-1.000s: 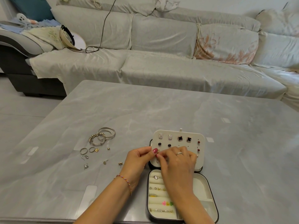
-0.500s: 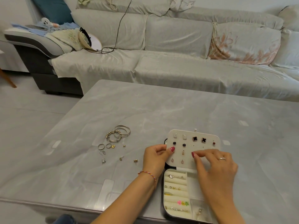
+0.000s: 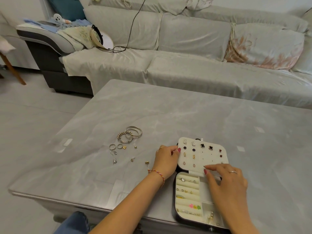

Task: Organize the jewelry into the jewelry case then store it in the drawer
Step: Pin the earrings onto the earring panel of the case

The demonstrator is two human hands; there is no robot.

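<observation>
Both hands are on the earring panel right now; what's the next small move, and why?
Probably send the left hand, now holding the earring panel edge, to the gold stud lying nearest on the table. Loose earrings remain there and the panel has free holes.

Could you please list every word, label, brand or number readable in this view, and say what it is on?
None can be read. The cream velvet earring panel, the black jewelry case and the grey marble-look table bear no print. The white visor cap on the sofa shows no legible mark.
</observation>
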